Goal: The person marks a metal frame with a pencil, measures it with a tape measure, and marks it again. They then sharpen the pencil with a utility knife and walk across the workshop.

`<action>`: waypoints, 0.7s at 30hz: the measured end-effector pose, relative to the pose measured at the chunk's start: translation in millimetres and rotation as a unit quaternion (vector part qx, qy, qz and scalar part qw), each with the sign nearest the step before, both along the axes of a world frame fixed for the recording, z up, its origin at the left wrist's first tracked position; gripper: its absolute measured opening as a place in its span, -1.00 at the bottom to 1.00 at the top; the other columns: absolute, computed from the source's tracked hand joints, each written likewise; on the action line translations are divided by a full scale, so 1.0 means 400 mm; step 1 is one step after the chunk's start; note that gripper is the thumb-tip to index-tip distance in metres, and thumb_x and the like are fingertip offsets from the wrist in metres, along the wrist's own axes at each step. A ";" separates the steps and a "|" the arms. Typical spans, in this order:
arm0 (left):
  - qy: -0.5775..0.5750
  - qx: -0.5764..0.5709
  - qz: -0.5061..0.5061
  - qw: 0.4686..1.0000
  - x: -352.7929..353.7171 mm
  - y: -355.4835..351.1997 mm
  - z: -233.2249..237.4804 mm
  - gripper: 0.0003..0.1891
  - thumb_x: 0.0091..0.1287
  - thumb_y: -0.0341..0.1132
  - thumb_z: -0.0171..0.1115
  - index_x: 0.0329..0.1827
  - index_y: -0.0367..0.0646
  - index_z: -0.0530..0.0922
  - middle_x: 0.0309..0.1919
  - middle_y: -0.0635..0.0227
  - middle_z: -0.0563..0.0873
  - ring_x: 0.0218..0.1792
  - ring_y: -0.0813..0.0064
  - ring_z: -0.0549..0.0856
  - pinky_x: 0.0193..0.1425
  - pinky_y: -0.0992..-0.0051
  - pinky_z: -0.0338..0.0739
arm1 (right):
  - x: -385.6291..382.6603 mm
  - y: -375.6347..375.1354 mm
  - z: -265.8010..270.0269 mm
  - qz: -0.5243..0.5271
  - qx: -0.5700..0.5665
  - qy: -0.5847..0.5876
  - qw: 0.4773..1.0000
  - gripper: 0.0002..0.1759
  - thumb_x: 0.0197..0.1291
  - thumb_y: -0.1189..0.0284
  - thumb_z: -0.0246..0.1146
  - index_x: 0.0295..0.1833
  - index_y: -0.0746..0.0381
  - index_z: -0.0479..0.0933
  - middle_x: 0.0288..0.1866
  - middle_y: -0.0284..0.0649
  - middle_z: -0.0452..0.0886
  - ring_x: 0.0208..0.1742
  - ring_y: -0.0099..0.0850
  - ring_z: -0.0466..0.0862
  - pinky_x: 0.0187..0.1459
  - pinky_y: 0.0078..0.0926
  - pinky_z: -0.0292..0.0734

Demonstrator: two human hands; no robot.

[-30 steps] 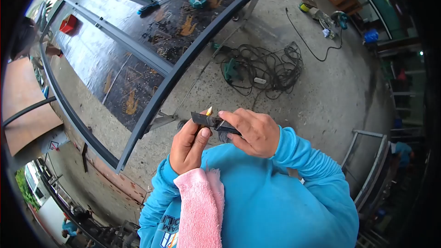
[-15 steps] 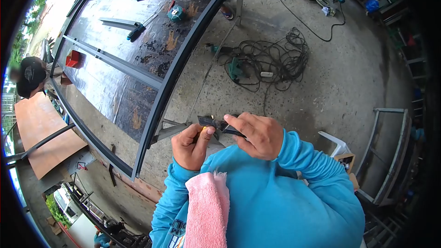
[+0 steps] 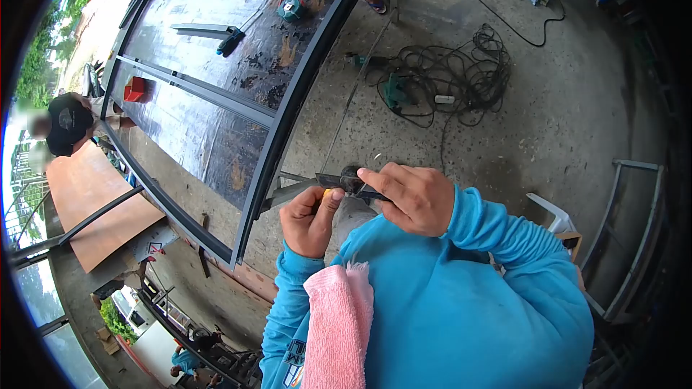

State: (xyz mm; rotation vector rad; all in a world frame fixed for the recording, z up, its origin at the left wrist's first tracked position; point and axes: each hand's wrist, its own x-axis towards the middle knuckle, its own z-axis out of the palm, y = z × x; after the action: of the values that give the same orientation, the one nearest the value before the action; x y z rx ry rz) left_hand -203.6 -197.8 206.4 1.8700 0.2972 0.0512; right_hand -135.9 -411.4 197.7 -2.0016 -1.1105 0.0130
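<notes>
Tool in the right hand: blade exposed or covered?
Exposed. The flat dark blade sticks out past the right hand toward the left hand, no cover visible on it.

The right fingers (image 3: 386,183) partly hid the dark tool (image 3: 331,183), and the left fingers (image 3: 305,199) covered part of the yellow piece (image 3: 327,192). The pink towel (image 3: 333,324), cropped below, overlapped lettering (image 3: 295,352) on the blue shirt (image 3: 461,302). Blur masked part of the capped person (image 3: 70,127).

Screwdriver (image 3: 231,42), red box (image 3: 135,89) on tabletop (image 3: 189,137)
</notes>
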 end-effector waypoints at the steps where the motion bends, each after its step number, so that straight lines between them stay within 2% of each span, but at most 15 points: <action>1: -0.006 -0.003 -0.001 1.000 0.003 -0.002 -0.001 -0.82 0.32 -0.37 0.39 -0.24 -0.37 0.68 -0.59 0.56 0.56 -0.49 0.80 0.39 -0.47 0.66 0.26 | 0.000 -0.001 0.000 -0.001 -0.003 0.003 1.000 -0.33 0.08 0.50 0.30 0.37 0.34 0.33 -0.25 -0.15 0.51 -0.32 -0.20 0.65 -0.33 -0.27 0.62; 4: -0.073 -0.020 0.003 0.997 0.022 -0.036 -0.001 -0.84 0.33 -0.37 0.38 -0.23 -0.35 0.69 -0.60 0.57 0.52 -0.49 0.80 0.37 -0.48 0.66 0.24 | -0.001 -0.007 -0.004 0.002 -0.011 0.023 1.000 -0.33 0.09 0.49 0.29 0.36 0.34 0.34 -0.23 -0.14 0.51 -0.32 -0.20 0.65 -0.32 -0.27 0.62; 7: 0.000 0.024 -0.038 0.999 0.016 -0.017 0.003 -0.84 0.34 -0.38 0.36 -0.18 -0.33 0.69 -0.55 0.55 0.53 -0.46 0.79 0.37 -0.46 0.66 0.26 | 0.001 -0.016 -0.008 -0.001 -0.030 0.014 0.999 -0.34 0.10 0.49 0.29 0.36 0.35 0.33 -0.23 -0.13 0.51 -0.32 -0.20 0.65 -0.31 -0.27 0.63; 10: 0.036 0.020 -0.036 0.998 0.023 -0.001 -0.011 -0.84 0.36 -0.39 0.35 -0.13 -0.33 0.68 -0.51 0.52 0.56 -0.43 0.79 0.39 -0.44 0.66 0.27 | 0.003 -0.023 -0.006 -0.016 -0.024 0.014 0.999 -0.35 0.11 0.49 0.28 0.36 0.36 0.33 -0.24 -0.12 0.52 -0.31 -0.20 0.66 -0.30 -0.26 0.63; 13: -0.003 0.021 -0.074 0.997 0.033 0.005 -0.027 -0.79 0.41 -0.32 0.31 -0.11 -0.34 0.67 -0.47 0.56 0.58 -0.48 0.77 0.44 -0.39 0.67 0.35 | 0.004 -0.025 -0.008 -0.022 -0.012 0.019 1.000 -0.35 0.12 0.49 0.28 0.36 0.36 0.33 -0.24 -0.11 0.53 -0.30 -0.20 0.66 -0.31 -0.26 0.63; 16: 0.014 -0.023 -0.037 0.999 0.046 -0.034 0.003 -0.80 0.41 -0.31 0.31 -0.17 -0.33 0.66 -0.48 0.58 0.56 -0.45 0.78 0.43 -0.36 0.70 0.32 | 0.010 -0.026 -0.017 -0.015 -0.015 0.035 0.999 -0.36 0.13 0.50 0.27 0.36 0.36 0.33 -0.23 -0.10 0.53 -0.30 -0.20 0.67 -0.32 -0.27 0.63; 21: 0.038 0.003 -0.060 0.997 0.053 -0.010 -0.007 -0.80 0.43 -0.33 0.28 -0.16 -0.35 0.66 -0.47 0.56 0.59 -0.41 0.79 0.43 -0.33 0.70 0.32 | 0.014 -0.027 -0.019 -0.026 -0.025 0.029 0.999 -0.38 0.14 0.50 0.26 0.35 0.36 0.34 -0.23 -0.09 0.53 -0.30 -0.20 0.67 -0.32 -0.27 0.64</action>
State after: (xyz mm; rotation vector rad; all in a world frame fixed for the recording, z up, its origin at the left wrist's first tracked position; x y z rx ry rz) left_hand -182.5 -201.9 203.4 1.8955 0.2375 -0.1019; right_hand -130.3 -422.2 190.2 -2.0617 -1.0304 0.0728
